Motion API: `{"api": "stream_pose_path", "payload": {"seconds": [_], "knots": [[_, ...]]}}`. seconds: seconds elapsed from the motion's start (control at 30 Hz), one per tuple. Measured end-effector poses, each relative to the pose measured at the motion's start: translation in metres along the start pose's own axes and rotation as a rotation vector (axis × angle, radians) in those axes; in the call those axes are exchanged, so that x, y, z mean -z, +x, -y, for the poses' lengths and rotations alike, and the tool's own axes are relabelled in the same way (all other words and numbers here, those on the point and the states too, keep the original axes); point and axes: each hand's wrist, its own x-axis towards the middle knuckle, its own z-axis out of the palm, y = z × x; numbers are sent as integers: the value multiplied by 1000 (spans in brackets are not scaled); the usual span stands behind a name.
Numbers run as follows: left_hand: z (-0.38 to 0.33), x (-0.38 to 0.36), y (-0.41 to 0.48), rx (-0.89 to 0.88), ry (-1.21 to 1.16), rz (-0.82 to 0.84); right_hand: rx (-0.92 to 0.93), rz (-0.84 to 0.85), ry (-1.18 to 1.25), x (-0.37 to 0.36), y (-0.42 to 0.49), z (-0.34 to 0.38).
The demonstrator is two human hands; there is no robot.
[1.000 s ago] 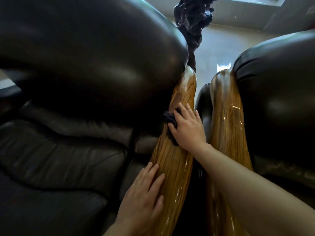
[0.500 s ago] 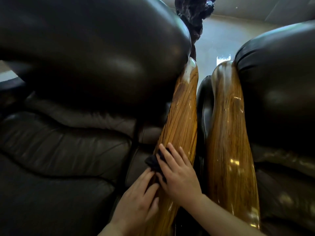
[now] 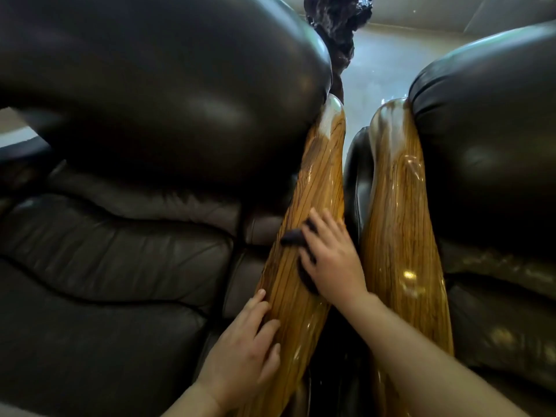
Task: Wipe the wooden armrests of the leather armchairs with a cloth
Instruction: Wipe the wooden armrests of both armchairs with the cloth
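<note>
Two glossy wooden armrests run up the middle of the view, side by side. On the left armrest (image 3: 316, 182) my right hand (image 3: 332, 260) presses a small dark cloth (image 3: 293, 237) flat against the wood, about halfway along; most of the cloth is hidden under the palm. My left hand (image 3: 245, 353) lies lower on the same armrest's left edge, fingers spread, holding nothing. The right armrest (image 3: 397, 224) has no hand on it. Dark brown leather armchairs (image 3: 126, 242) sit on either side.
A narrow dark gap separates the two armrests. The right armchair's leather back (image 3: 487, 139) bulges beside its armrest. A dark carved object (image 3: 337, 22) stands behind the chairs, with pale floor beyond it.
My right hand slid the cloth down the left armrest toward me, then back up a little. My left hand stayed on the armrest's lower left edge.
</note>
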Motion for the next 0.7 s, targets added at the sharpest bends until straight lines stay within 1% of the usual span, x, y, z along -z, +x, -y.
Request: {"api": "stream_pose_path", "payload": {"seconds": [0.07,0.13,0.2,0.27,0.4,0.57,0.7], "knots": [[-6,0,-1,41,34,27,-125,9,30,8,28,-4],[-12,1,-2,93,25,48,-120,15,10,8,34,-2],[-16,2,-5,136,-1,98,-40,40,-50,4,23,9],[-19,2,-11,181,-6,98,41,71,-92,2,10,22],[-22,1,-36,265,-29,106,117,134,-134,-1,-2,36],[-20,0,-71,355,24,53,276,164,-135,-10,-37,60],[-18,2,-102,425,22,31,410,233,-147,-22,-56,82]]}}
